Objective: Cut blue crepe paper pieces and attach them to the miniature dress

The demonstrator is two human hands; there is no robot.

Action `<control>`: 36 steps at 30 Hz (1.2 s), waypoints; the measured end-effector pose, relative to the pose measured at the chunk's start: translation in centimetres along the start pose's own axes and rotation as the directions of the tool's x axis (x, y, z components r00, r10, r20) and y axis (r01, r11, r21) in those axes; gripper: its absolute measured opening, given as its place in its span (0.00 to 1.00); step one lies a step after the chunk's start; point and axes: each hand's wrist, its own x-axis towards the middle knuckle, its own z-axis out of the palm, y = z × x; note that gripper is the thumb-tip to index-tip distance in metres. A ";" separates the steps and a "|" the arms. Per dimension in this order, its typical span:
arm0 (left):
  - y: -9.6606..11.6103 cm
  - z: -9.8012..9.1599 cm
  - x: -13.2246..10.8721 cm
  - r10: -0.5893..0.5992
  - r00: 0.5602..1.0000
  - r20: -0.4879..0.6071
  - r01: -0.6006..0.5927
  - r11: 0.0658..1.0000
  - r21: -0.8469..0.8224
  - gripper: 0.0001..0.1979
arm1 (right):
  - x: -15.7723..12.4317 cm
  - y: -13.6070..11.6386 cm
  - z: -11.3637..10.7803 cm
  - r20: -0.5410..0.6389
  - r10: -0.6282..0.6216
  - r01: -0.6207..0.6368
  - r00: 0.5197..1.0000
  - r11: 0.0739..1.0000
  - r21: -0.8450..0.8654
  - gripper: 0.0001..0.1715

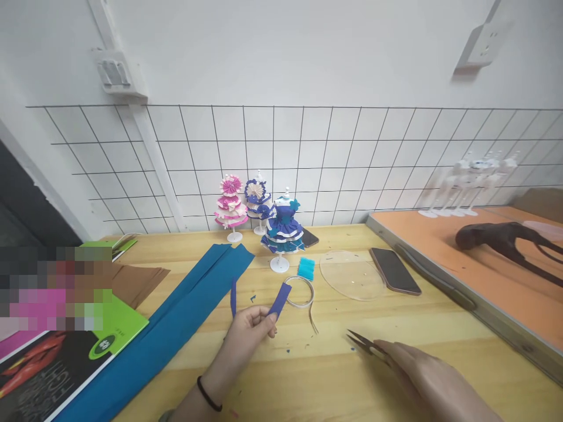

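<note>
My left hand [248,337] is closed, pinching a short purple-blue paper strip [280,299] between thumb and fingers. Another narrow purple strip [233,296] shows just behind that hand. My right hand [424,372] grips a pair of scissors [367,343], blades pointing left and slightly parted, apart from the strip. Beyond my left hand stands a miniature dress form [284,231] in a tiered blue, white and teal paper dress. In front of it lie small turquoise pieces [307,269] and a thin tape ring [313,291] with a loose tail. Tiny blue scraps dot the wooden table [316,375].
Long teal paper strips [185,310] run along the left, beside brown paper [138,284] and printed packaging [44,369]. Pink [231,202] and purple [258,199] dress forms stand behind. A clear disc [352,275] and phone [396,271] lie right, before a raised orange surface [505,287].
</note>
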 end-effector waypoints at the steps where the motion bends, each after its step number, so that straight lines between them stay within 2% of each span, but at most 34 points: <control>1: 0.0 0.0 0.0 0.004 1.000 0.005 -0.004 1.000 -0.014 0.11 | 0.5 -1.1 -0.6 0.062 0.005 -0.013 0.998 0.991 0.137 0.15; 4: 0.2 0.2 -0.2 0.035 0.999 0.023 -0.034 0.998 -0.055 0.11 | 2.2 -4.5 -1.2 0.251 -0.023 -0.105 0.968 0.869 0.484 0.18; 6: 0.2 0.3 -0.3 0.060 0.998 0.031 -0.058 0.995 -0.080 0.12 | 3.3 -6.3 -0.7 0.289 -0.050 -0.146 0.956 0.773 0.618 0.19; 8: 0.2 0.4 -0.5 0.080 0.996 0.028 -0.077 0.993 -0.095 0.12 | 4.3 -7.5 0.4 0.345 -0.075 -0.194 0.935 0.709 0.678 0.19; 13: -0.1 0.2 -0.5 0.097 0.995 0.014 -0.095 0.990 -0.107 0.11 | 5.5 -8.7 2.7 0.413 -0.141 -0.248 0.900 0.616 0.748 0.20; 20: -0.2 0.4 -0.4 0.095 0.994 0.047 -0.092 0.993 -0.069 0.10 | 5.6 -8.9 3.5 0.437 -0.199 -0.274 0.877 0.540 0.795 0.21; 24: -0.1 0.8 -0.5 0.087 0.994 0.070 -0.082 0.994 -0.076 0.10 | 5.5 -8.9 3.6 0.413 -0.229 -0.242 0.882 0.530 0.813 0.20; 36: -0.2 1.3 -0.6 0.082 0.991 0.107 -0.076 0.995 -0.057 0.10 | 5.2 -9.0 3.6 0.353 -0.198 -0.210 0.914 0.513 0.832 0.20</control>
